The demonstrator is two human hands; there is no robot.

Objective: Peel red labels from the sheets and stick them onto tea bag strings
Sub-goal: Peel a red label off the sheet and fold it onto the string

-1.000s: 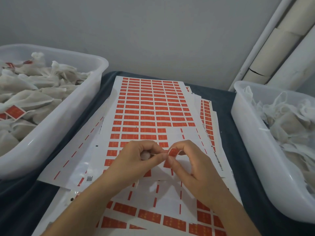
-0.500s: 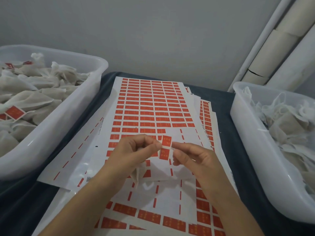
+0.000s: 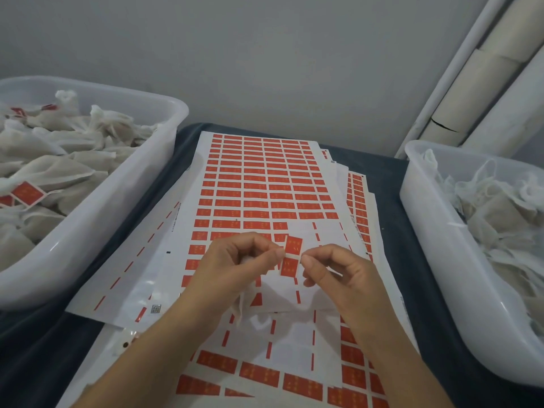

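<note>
The left hand (image 3: 235, 260) and right hand (image 3: 335, 269) pinch a red label (image 3: 291, 256) between fingertips, above the label sheets (image 3: 259, 184) on the dark surface (image 3: 391, 201). A tea bag (image 3: 243, 304) dangles beneath the left hand. Bins of tea bags flank the sheets: left bin (image 3: 117, 184), right bin (image 3: 435, 231).

I have two tubs, one on my left (image 3: 97, 219) and one on my right (image 3: 435, 231), each heaped with more tea bags than I can count. Between my two hands, left (image 3: 235, 269) and right (image 3: 341, 275), I hold one label (image 3: 291, 254).
</note>
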